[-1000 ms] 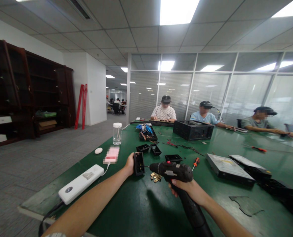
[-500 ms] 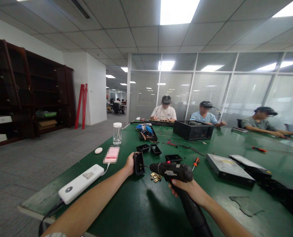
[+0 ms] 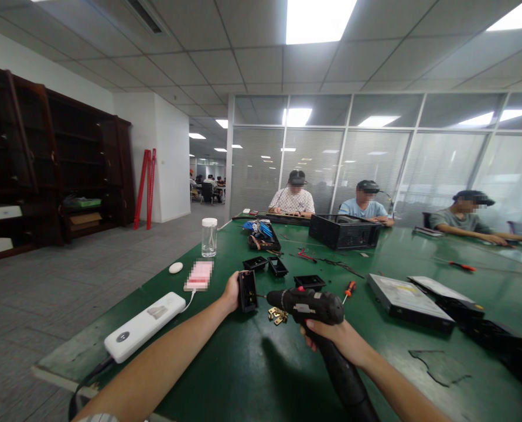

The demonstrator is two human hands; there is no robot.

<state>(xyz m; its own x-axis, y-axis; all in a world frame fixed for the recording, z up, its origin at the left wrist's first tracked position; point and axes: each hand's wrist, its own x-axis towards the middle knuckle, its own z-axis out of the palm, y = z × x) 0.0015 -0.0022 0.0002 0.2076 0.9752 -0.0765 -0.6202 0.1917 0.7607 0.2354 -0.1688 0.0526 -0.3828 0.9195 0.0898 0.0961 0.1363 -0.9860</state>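
Green table. Power drill, black: handle wrapped by the right hand. Left hand: gripping one side of a black box, open, rectangular, brassy glints inside, held left of the drill. Brass-coloured pieces: loose pile, nearby. Apparent step: working the bit at the box; next calls for straight alignment.

Cool overhead light from ceiling panels, blown white; reflections in glass partition. Sheen on desk, soft shadow beneath drill. Cabinet dim. Wide-lens stretch at edges; pixelation in spots.
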